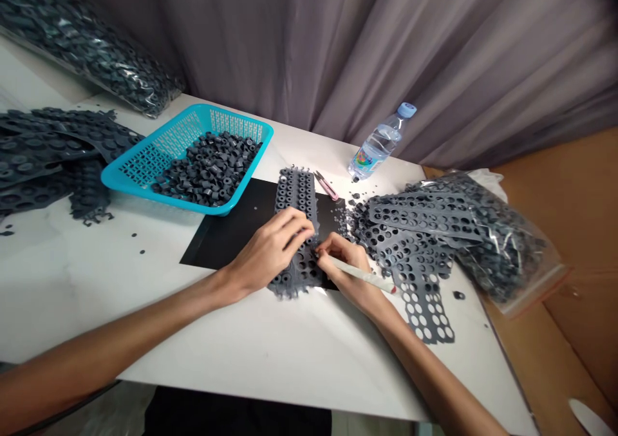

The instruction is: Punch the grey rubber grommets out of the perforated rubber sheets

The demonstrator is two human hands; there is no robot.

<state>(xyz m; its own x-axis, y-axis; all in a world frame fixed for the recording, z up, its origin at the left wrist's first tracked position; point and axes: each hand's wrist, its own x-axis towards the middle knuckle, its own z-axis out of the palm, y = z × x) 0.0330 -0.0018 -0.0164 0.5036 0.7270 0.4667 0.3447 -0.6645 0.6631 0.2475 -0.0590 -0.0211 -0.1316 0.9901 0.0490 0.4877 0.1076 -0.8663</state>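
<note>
A dark grey rubber sheet (pixel 295 198) with rows of round moulded parts and holes lies lengthwise on a black mat (pixel 261 201). My left hand (pixel 273 246) rests over the sheet's middle, its fingers bent and drawn together; what lies between the fingertips is hidden. At the sheet's right edge, my right hand (pixel 348 265) is closed around a whitish pen-like tool (pixel 362 274) with a red end. Its thumb and fingertips meet near a small dark piece that I cannot make out clearly. Pink-handled thread snips (pixel 327 186) lie beyond the hands.
A blue basket (pixel 193 205) of small grey rubber parts stands back left, beside more sheets (pixel 43 146) and a full plastic bag (pixel 96 49). A water bottle (pixel 379 143) stands at the back. Punched sheets (pixel 425 217), scraps and another bag (pixel 512 255) are at right.
</note>
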